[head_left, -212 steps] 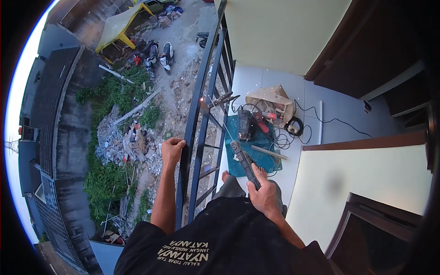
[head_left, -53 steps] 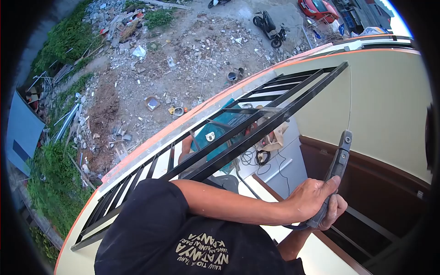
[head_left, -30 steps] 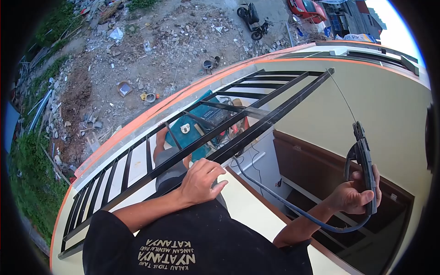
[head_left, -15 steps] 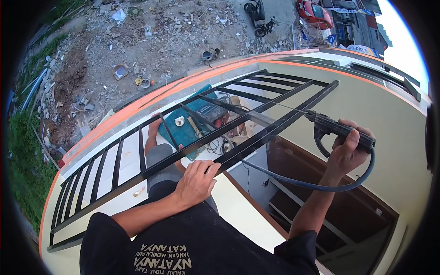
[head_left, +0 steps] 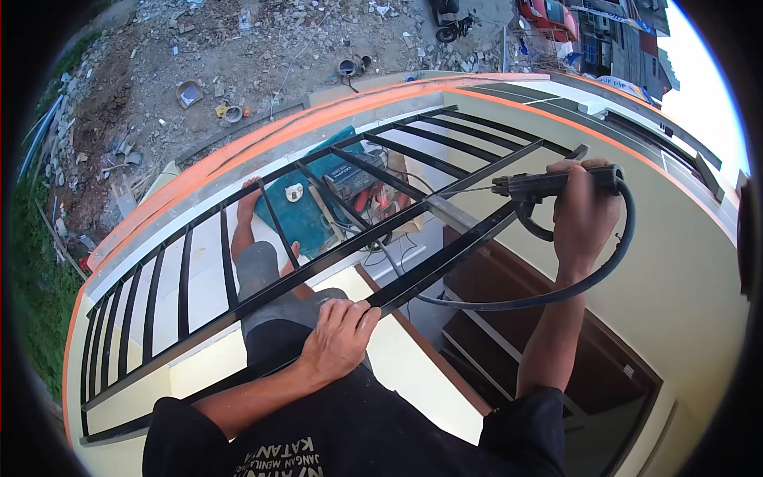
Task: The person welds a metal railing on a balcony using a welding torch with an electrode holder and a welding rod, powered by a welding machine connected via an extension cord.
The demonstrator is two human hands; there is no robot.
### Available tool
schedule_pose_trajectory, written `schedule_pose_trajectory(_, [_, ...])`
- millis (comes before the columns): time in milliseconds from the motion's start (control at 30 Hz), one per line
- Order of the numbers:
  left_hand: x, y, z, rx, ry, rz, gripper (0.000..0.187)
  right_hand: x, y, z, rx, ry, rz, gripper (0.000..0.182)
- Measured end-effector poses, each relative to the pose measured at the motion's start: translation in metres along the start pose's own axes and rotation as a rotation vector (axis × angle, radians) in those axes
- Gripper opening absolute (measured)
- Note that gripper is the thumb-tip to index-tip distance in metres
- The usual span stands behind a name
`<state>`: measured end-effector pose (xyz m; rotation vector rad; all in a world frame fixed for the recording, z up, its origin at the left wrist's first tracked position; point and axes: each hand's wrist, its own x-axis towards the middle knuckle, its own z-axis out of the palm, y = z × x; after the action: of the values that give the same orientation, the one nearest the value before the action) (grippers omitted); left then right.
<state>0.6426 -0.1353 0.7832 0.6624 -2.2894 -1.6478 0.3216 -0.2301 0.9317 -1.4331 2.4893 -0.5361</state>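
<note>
My left hand [head_left: 340, 335] grips the top rail of a black metal balcony railing [head_left: 199, 318] close to my body. My right hand [head_left: 584, 211] is raised at the right, closed around the handle of a welding electrode holder [head_left: 548, 183]. A thin electrode rod [head_left: 469, 189] sticks out of the holder to the left, its tip near a bare metal patch on the rail [head_left: 449, 213]. A thick black cable [head_left: 556, 290] loops from the holder down under my right arm.
Below the railing, a teal welding machine [head_left: 314, 208] lies with tools and cords on the white balcony floor [head_left: 203, 266]. My bare foot [head_left: 248, 197] shows through the bars. Rubble, buckets and a motorbike [head_left: 445, 12] lie far below. A cream wall and brown door frame stand right.
My right hand has swung the electrode holder from upright to level and brought the rod's tip toward the rail. My left hand stays gripped on the rail.
</note>
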Motion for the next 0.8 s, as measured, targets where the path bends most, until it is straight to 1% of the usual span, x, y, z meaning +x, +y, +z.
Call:
schedule_pose_trajectory(33, [0.001, 0.0, 0.0, 0.002, 0.004, 0.001, 0.034, 0.002, -0.002, 0.005, 0.062, 0.004, 0.053, 0.016])
schedule_pose_trajectory(67, [0.001, -0.001, 0.0, -0.002, 0.003, 0.0, 0.034, 0.004, 0.001, 0.008, 0.059, 0.001, 0.055, 0.016])
schedule_pose_trajectory(133, [0.001, -0.001, 0.0, -0.02, -0.006, -0.017, 0.033, 0.008, 0.011, 0.014, -0.038, 0.005, -0.072, 0.022])
schedule_pose_trajectory(167, [0.001, -0.001, 0.0, -0.023, -0.01, -0.015, 0.033, 0.009, 0.011, 0.017, 0.001, 0.02, -0.046, 0.022])
schedule_pose_trajectory(267, [0.003, -0.001, -0.001, -0.042, -0.03, -0.028, 0.033, 0.01, 0.013, 0.026, 0.064, 0.056, -0.057, 0.021])
schedule_pose_trajectory(500, [0.006, -0.002, -0.005, -0.064, -0.046, -0.037, 0.031, 0.015, 0.01, 0.028, -0.045, 0.014, 0.006, 0.02])
schedule_pose_trajectory(700, [0.007, -0.005, -0.006, -0.064, -0.067, -0.039, 0.032, 0.018, 0.014, 0.031, -0.096, 0.007, 0.0, 0.02])
schedule_pose_trajectory(800, [0.006, -0.006, -0.004, -0.067, -0.065, -0.036, 0.032, 0.019, 0.012, 0.036, -0.013, 0.046, -0.001, 0.02])
